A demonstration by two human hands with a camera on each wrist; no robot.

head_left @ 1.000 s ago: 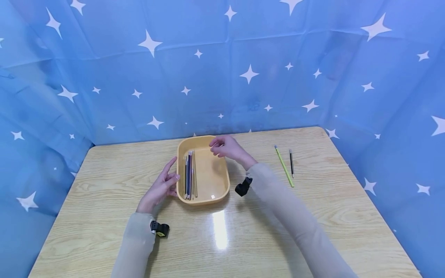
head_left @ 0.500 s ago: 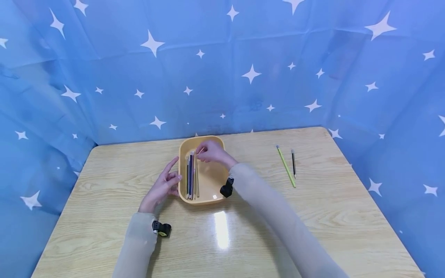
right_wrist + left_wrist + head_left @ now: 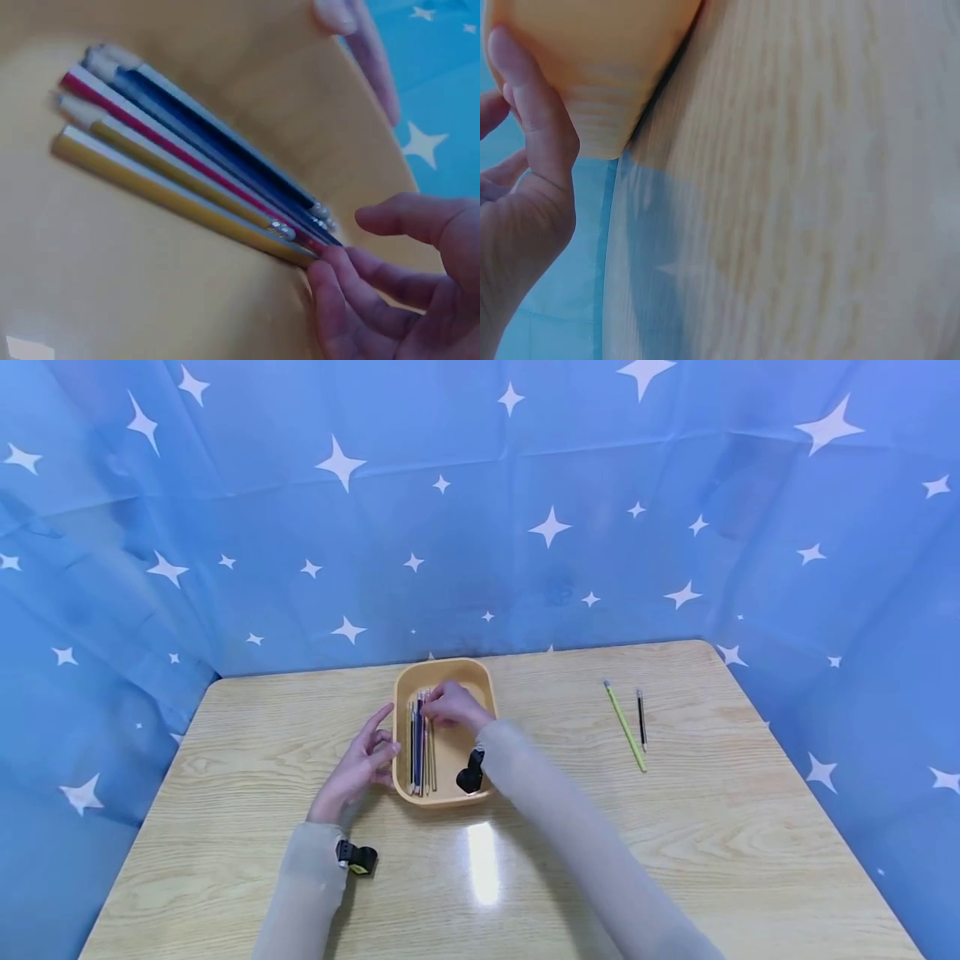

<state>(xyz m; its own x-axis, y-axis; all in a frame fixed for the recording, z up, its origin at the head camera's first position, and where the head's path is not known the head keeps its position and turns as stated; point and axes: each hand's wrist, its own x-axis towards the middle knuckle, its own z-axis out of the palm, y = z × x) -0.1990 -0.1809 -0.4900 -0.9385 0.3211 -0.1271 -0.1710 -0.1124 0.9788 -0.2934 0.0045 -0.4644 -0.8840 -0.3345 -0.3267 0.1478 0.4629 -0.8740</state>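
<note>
1. Moved: your right hand point(image 3: 453, 703), over the tray's right rim a second ago, now reaches inside the tray point(image 3: 452, 752) to the far ends of the pencils point(image 3: 420, 747); your left hand point(image 3: 363, 768) keeps its place.
2. Your right fingertips sit close together at the ends of the red pencil point(image 3: 195, 161) and yellow pencil point(image 3: 184, 202); whether they pinch one or merely touch, you cannot tell from these views. Those ends seem the easiest part to get at.
3. Your left hand lies spread along the tray's left wall, thumb at the rim, apparently bracing it against sliding.
4. From your right fingertips back toward you, the pencils lie side by side, probably to keep them parallel.
5. Counted: one tray; at least five pencils inside, overlap hiding the exact figure; two on the table point(image 3: 262, 735), well right of your right hand, one green pencil point(image 3: 626, 727), one black pencil point(image 3: 642, 721).
</note>
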